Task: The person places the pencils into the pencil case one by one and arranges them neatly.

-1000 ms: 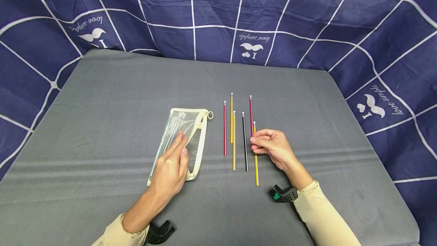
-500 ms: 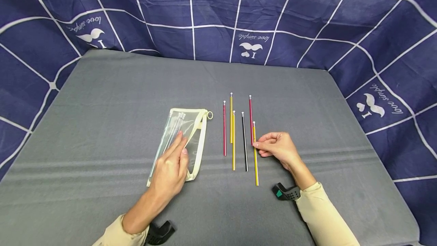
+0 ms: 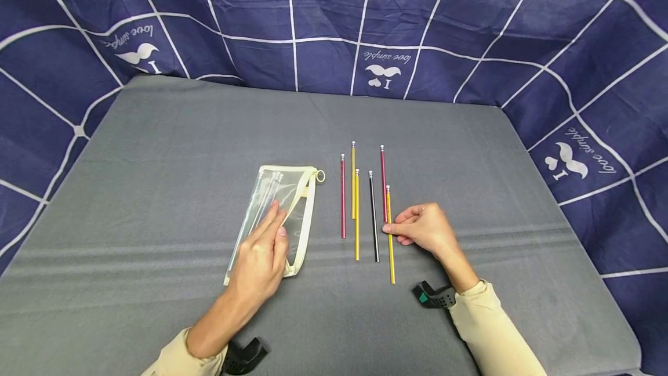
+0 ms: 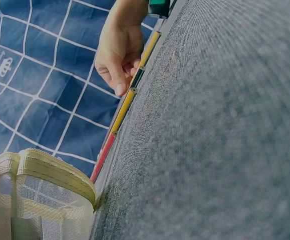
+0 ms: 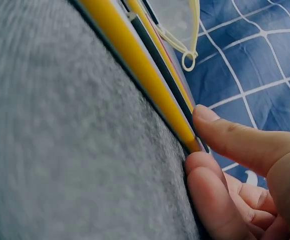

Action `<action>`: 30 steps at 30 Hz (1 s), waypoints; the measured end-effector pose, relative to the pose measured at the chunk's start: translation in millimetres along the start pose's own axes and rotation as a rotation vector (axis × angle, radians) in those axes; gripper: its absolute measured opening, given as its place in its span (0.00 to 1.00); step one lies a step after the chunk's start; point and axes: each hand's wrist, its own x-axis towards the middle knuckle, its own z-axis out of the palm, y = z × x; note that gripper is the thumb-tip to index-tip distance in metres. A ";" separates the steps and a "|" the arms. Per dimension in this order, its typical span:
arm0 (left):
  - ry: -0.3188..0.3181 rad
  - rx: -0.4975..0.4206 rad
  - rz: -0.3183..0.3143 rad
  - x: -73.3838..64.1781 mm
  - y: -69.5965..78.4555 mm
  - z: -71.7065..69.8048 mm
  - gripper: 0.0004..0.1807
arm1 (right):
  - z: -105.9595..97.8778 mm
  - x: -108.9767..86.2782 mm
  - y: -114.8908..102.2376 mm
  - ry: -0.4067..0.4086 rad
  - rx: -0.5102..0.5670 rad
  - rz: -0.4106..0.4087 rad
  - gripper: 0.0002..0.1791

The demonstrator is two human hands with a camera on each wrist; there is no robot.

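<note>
My left hand lies with extended fingers on a clear pencil pouch with pale yellow edging. Several slender pale sticks show through its plastic. My right hand pinches the rightmost yellow pencil near its middle, thumb on one side and fingertips on the other. That pencil runs between thumb and index finger in the right wrist view. Just beyond it is a red pencil, its lower end by the thumb. A black pencil lies just left of it.
Between the pouch and the black pencil lie another red pencil and two yellow pencils, one farther back and one nearer. The grey padded surface meets a blue checked cloth behind and at the sides.
My right hand shifted slightly toward me along the yellow pencil, and its thumb now reaches across it. The left hand, pouch and pencils keep their places.
</note>
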 end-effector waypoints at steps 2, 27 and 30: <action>-0.001 -0.001 -0.001 -0.2 -0.1 -0.2 0.18 | 1.4 -0.9 -1.4 0.008 -0.029 0.000 0.18; -0.012 0.007 -0.008 0.2 0.1 -0.2 0.18 | 1.1 -3.6 -2.7 -0.025 -0.029 -0.006 0.10; -0.008 0.002 -0.009 -0.2 0.2 -0.3 0.18 | 0.5 -3.4 -2.1 -0.031 -0.013 -0.005 0.10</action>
